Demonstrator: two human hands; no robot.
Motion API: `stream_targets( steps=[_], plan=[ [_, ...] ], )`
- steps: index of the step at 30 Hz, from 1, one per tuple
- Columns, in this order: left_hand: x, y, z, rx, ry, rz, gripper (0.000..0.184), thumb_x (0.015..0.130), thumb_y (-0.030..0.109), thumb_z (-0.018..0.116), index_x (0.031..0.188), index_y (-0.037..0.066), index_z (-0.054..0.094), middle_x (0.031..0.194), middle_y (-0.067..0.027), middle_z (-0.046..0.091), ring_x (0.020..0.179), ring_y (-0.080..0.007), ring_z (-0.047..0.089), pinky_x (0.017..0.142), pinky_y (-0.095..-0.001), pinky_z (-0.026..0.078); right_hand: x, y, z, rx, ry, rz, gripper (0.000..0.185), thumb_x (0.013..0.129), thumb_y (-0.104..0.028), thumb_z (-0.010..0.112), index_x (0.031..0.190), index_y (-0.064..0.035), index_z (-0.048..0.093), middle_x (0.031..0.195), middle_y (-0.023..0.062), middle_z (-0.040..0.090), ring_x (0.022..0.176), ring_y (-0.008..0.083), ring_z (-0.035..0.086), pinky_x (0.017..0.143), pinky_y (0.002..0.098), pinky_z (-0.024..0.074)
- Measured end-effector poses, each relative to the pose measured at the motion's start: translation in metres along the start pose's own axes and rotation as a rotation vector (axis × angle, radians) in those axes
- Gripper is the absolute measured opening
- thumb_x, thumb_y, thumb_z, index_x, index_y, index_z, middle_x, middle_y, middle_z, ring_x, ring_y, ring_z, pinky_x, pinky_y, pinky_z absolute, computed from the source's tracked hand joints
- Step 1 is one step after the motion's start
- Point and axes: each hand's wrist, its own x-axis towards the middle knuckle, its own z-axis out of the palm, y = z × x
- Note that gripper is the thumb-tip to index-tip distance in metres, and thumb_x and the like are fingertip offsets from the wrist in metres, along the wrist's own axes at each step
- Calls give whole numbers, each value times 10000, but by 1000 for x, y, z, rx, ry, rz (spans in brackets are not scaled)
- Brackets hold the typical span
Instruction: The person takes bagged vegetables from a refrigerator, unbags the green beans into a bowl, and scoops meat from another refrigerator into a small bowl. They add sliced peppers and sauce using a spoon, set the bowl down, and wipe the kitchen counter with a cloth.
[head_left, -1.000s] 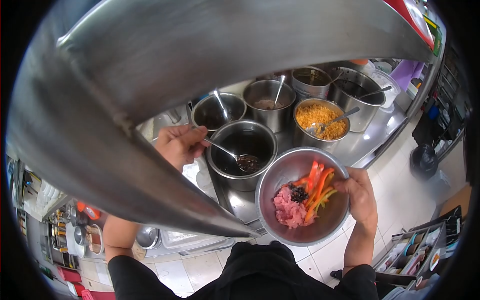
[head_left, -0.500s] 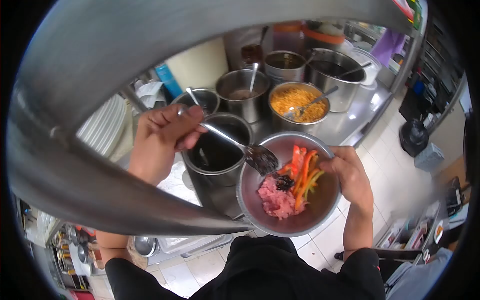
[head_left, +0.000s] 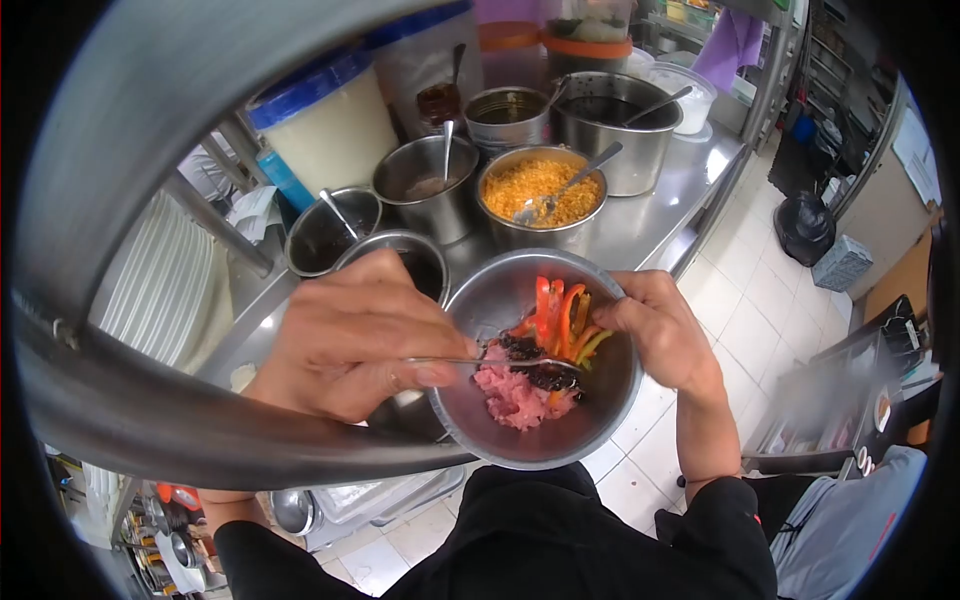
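My right hand (head_left: pixel 655 330) grips the rim of a metal mixing bowl (head_left: pixel 610 420), thumb on the inside edge. Pink minced meat (head_left: pixel 512 395) lies in the bowl beside strips of red, orange and green pepper (head_left: pixel 570 315). Pinched in my left hand (head_left: pixel 370 345) is a spoon (head_left: pixel 500 362), its head low in the bowl over the meat. Dark sauce (head_left: pixel 553 377) clings to the spoon and coats part of the meat. Partly hidden behind my left hand stands a metal pot of dark liquid (head_left: pixel 425 270).
On the steel counter (head_left: pixel 670 220) stand a pot of orange crumbly bits (head_left: pixel 540 190), a large pot of dark sauce (head_left: pixel 625 150) and several other containers with spoons. A thick metal bar (head_left: pixel 110 370) curves close across the left. Stacked plates (head_left: pixel 165 280) sit behind it.
My left hand has moved down and right, bringing the spoon from above the bowl's edge into the bowl. More dark sauce now lies on the meat. The camera view has shifted.
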Motion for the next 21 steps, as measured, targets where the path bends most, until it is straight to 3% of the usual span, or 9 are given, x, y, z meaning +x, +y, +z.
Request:
stream_targets(
  steps=[11,17,21],
  plan=[
    [-15,-6,1,-37,89,-110,173,743,146,737,858,18,720,776,-83,686,691,-193,567,650,-309,416,4,6,2,-39,2,-103,287,723,-125,483,841,111,596,624,233,562,536,324,529,550,359,418],
    [-22,5,4,34,199,-208,144,785,120,709,848,-9,712,781,-120,681,700,-197,574,701,-321,434,7,8,5,5,30,-173,244,739,-115,475,804,84,600,561,180,517,486,216,481,511,337,388],
    [-30,4,11,55,375,-282,155,835,144,677,872,-3,710,763,-99,674,706,-155,574,696,-297,443,9,13,3,-10,-20,-167,244,738,-114,476,804,89,595,553,172,509,484,217,469,512,338,386]
  ],
)
